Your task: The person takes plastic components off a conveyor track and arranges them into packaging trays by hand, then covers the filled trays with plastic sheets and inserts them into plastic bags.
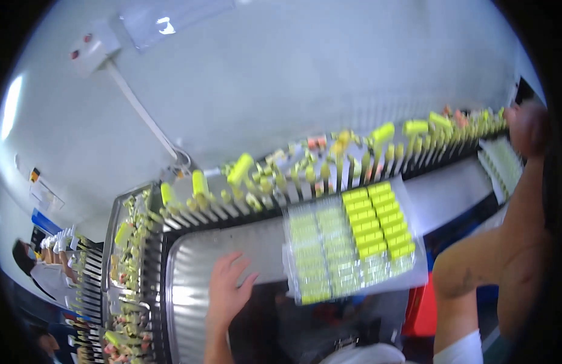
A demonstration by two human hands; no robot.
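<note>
My left hand (230,284) hovers over the steel worktop, left of a clear plastic tray. Its fingers are spread, with nothing in them. Bright yellow-green blocks (379,220) fill two short columns of the tray's upper right. The other pockets of the clear tray (322,253) look pale green. A bare arm stretches up at the far right, ending in a blurred hand (527,129) by the trough's end. I cannot tell whether this hand is mine or a neighbour's, and its fingers are smeared.
A slotted trough (305,197) with small green and pink pieces runs along the wall. Bright yellow-green blocks (240,168) lie along it. A second pale green tray (503,167) lies at right. A red stool (419,312) stands below. A person (53,276) works at left.
</note>
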